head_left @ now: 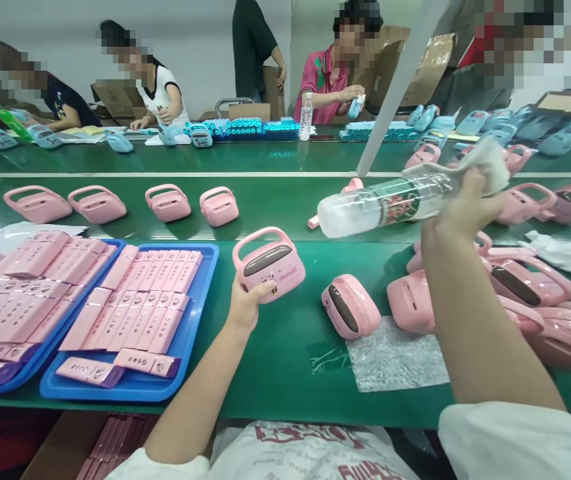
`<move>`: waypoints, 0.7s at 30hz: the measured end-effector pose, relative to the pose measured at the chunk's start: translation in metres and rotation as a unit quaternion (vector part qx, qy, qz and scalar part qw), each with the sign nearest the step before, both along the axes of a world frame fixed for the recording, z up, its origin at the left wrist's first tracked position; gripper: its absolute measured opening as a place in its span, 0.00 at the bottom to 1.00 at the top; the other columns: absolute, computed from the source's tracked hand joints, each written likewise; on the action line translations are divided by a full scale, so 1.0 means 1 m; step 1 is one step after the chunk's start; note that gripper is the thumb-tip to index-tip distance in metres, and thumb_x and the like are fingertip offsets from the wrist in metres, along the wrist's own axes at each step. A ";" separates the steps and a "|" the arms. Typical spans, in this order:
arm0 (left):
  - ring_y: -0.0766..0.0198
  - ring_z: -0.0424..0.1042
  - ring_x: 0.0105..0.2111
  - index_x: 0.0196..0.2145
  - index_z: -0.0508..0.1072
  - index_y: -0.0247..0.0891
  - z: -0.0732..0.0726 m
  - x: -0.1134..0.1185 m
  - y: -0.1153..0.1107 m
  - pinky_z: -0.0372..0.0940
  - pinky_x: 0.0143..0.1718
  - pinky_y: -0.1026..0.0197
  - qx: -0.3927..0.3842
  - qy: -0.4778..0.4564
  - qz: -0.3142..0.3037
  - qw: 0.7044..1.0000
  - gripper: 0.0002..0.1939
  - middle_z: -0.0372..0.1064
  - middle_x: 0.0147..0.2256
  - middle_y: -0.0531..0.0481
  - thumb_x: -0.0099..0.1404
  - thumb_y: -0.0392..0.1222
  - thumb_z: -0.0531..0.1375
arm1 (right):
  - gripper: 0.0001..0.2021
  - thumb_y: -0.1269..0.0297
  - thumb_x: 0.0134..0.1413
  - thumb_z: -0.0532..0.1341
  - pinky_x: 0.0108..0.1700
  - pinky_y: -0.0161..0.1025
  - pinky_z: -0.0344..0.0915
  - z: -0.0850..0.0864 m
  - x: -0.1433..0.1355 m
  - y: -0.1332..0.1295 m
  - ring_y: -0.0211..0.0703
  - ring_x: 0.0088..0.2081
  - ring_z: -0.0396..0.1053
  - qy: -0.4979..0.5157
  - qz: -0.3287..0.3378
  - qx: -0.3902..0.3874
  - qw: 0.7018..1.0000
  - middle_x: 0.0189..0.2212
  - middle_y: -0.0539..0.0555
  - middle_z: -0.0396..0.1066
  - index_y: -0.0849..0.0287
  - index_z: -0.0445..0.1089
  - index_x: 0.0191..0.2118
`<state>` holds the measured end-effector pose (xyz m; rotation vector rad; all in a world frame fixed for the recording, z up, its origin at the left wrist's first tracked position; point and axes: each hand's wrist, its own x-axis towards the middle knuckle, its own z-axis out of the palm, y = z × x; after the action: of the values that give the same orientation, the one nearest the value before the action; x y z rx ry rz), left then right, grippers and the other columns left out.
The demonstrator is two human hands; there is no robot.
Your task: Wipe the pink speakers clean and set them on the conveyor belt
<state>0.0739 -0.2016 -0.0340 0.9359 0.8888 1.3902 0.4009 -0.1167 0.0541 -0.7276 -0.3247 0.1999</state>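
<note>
A pink handled case (281,272) with a dark oval window is held up by my left hand (248,300), whose thumb presses on its front. My right hand (465,200) is raised over the pink cases at the right, closed around a clear plastic bottle (398,203) and a white cloth (490,163). The bottle lies nearly level, its whitish base pointing left. On the green table between my hands, a second pink case (350,307) rests on its side, touching a sheet of bubble wrap (398,357).
Two blue trays (208,293) of pink parts stand at the left. Several pink cases (219,207) line the green belt (275,207) ahead. More pink cases (565,327) crowd the right. Across the belt, people handle blue cases near an upright bottle (306,117); a slanted post (395,87) rises there.
</note>
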 end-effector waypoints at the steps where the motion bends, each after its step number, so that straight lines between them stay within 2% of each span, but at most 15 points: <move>1: 0.52 0.74 0.48 0.48 0.73 0.38 0.005 0.002 0.000 0.71 0.48 0.55 0.018 -0.018 -0.006 1.000 0.34 0.76 0.46 0.46 0.41 0.42 0.72 | 0.05 0.76 0.55 0.57 0.48 0.40 0.69 0.002 0.001 -0.004 0.42 0.39 0.73 -0.043 -0.053 -0.023 0.997 0.32 0.52 0.71 0.60 0.67 0.32; 2: 0.52 0.74 0.48 0.48 0.74 0.39 0.010 0.004 0.000 0.71 0.48 0.54 0.033 -0.025 -0.013 0.999 0.33 0.76 0.46 0.46 0.41 0.42 0.72 | 0.02 0.73 0.54 0.59 0.49 0.43 0.69 0.001 0.001 -0.007 0.46 0.40 0.74 -0.115 -0.096 -0.058 0.987 0.33 0.55 0.73 0.61 0.68 0.32; 3: 0.51 0.74 0.48 0.48 0.74 0.39 0.014 0.005 -0.001 0.72 0.47 0.54 0.045 -0.027 -0.023 0.998 0.33 0.76 0.46 0.46 0.42 0.43 0.72 | 0.02 0.70 0.54 0.61 0.49 0.46 0.69 -0.002 -0.001 -0.011 0.50 0.40 0.74 -0.221 -0.127 -0.100 0.962 0.34 0.58 0.74 0.62 0.70 0.33; 4: 0.51 0.74 0.48 0.48 0.74 0.39 0.017 0.007 -0.003 0.72 0.47 0.53 0.053 -0.028 -0.035 0.998 0.32 0.76 0.46 0.46 0.43 0.43 0.72 | 0.06 0.66 0.54 0.62 0.50 0.49 0.69 -0.006 -0.005 -0.015 0.54 0.42 0.74 -0.344 -0.141 -0.142 0.918 0.35 0.62 0.75 0.63 0.72 0.35; 6: 0.50 0.75 0.48 0.48 0.74 0.39 0.021 0.009 -0.008 0.73 0.47 0.52 0.062 -0.028 -0.059 0.996 0.30 0.76 0.46 0.45 0.46 0.44 0.72 | 0.11 0.62 0.56 0.59 0.51 0.52 0.69 -0.020 -0.016 -0.022 0.56 0.45 0.75 -0.550 -0.121 -0.190 0.804 0.39 0.65 0.77 0.63 0.74 0.39; 7: 0.50 0.75 0.48 0.49 0.73 0.38 0.022 0.010 -0.010 0.73 0.47 0.52 0.066 -0.026 -0.068 0.995 0.31 0.76 0.47 0.44 0.46 0.44 0.72 | 0.12 0.63 0.56 0.58 0.53 0.51 0.69 -0.027 -0.022 -0.024 0.55 0.47 0.75 -0.604 -0.098 -0.192 0.767 0.42 0.64 0.77 0.62 0.75 0.41; 8: 0.50 0.75 0.48 0.50 0.73 0.38 0.023 0.010 -0.013 0.73 0.46 0.53 0.071 -0.020 -0.073 0.995 0.32 0.76 0.47 0.44 0.46 0.43 0.72 | 0.13 0.65 0.55 0.57 0.54 0.50 0.69 -0.033 -0.026 -0.026 0.54 0.49 0.74 -0.633 -0.081 -0.194 0.745 0.45 0.63 0.77 0.60 0.75 0.43; 10: 0.51 0.75 0.48 0.52 0.71 0.38 0.024 0.010 -0.020 0.74 0.45 0.55 0.084 0.006 -0.067 0.994 0.35 0.76 0.48 0.43 0.45 0.41 0.73 | 0.15 0.67 0.54 0.55 0.54 0.50 0.69 -0.039 -0.031 -0.029 0.52 0.51 0.73 -0.638 -0.074 -0.218 0.734 0.48 0.61 0.76 0.58 0.75 0.45; 12: 0.51 0.75 0.48 0.53 0.70 0.37 0.026 0.010 -0.025 0.74 0.45 0.56 0.105 0.042 -0.041 0.993 0.37 0.75 0.48 0.43 0.43 0.39 0.74 | 0.16 0.68 0.54 0.55 0.55 0.51 0.69 -0.037 -0.027 -0.031 0.53 0.52 0.72 -0.631 -0.069 -0.261 0.727 0.49 0.59 0.76 0.56 0.75 0.46; 14: 0.52 0.75 0.47 0.53 0.69 0.37 0.028 0.009 -0.029 0.73 0.45 0.57 0.129 0.072 -0.012 0.989 0.38 0.75 0.48 0.44 0.43 0.39 0.74 | 0.15 0.67 0.53 0.55 0.52 0.52 0.69 -0.025 -0.017 -0.035 0.54 0.50 0.73 -0.616 -0.064 -0.301 0.726 0.46 0.58 0.77 0.56 0.75 0.43; 17: 0.55 0.76 0.45 0.52 0.69 0.37 0.031 0.009 -0.033 0.73 0.45 0.59 0.153 0.092 0.014 0.984 0.38 0.76 0.47 0.45 0.43 0.39 0.74 | 0.11 0.64 0.55 0.53 0.46 0.55 0.69 0.004 -0.006 -0.047 0.58 0.40 0.74 -0.569 -0.107 -0.331 0.745 0.32 0.60 0.76 0.56 0.74 0.34; 19: 0.55 0.76 0.45 0.52 0.69 0.37 0.033 0.011 -0.035 0.73 0.45 0.59 0.152 0.098 0.020 0.983 0.38 0.76 0.46 0.45 0.43 0.40 0.74 | 0.14 0.60 0.60 0.51 0.41 0.54 0.68 0.022 -0.012 -0.061 0.56 0.34 0.72 -0.536 -0.151 -0.330 0.763 0.25 0.58 0.70 0.53 0.70 0.28; 21: 0.55 0.76 0.45 0.52 0.69 0.37 0.034 0.014 -0.036 0.73 0.45 0.58 0.131 0.104 0.023 0.986 0.38 0.75 0.47 0.45 0.43 0.41 0.74 | 0.18 0.55 0.63 0.50 0.37 0.51 0.68 0.028 -0.033 -0.078 0.52 0.29 0.69 -0.522 -0.181 -0.305 0.776 0.21 0.55 0.65 0.52 0.66 0.23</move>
<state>0.0875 -0.2374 0.0004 1.2864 0.8993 1.4927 0.3674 -0.1944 0.0824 -1.5066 -1.2069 -0.5394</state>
